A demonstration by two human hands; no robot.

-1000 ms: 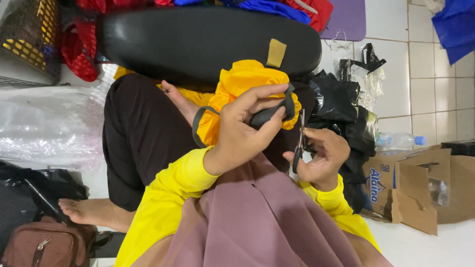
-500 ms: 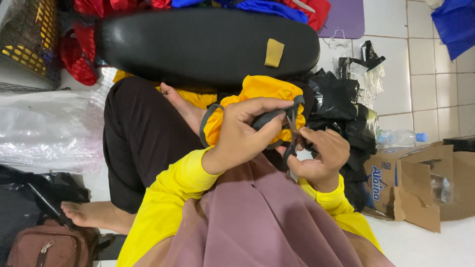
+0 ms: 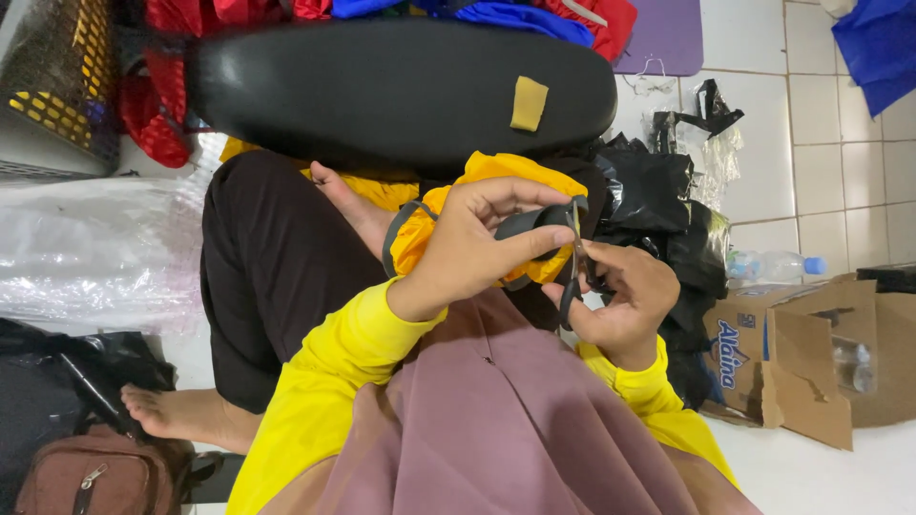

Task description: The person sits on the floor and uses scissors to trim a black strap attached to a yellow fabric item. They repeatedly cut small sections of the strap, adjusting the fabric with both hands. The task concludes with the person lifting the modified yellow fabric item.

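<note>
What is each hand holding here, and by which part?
Left hand pinches the grey strap of the yellow fabric piece. Right hand holds small scissors by the handles, blades at the strap.

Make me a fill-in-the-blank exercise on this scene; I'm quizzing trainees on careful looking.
1. The left hand pinches a grey strap on a bundle of ____ cloth.
2. The right hand holds a pair of ____.
3. Beyond the hands lies a long black cushion with a tan ____ on it.

Missing words: yellow; scissors; patch
</note>
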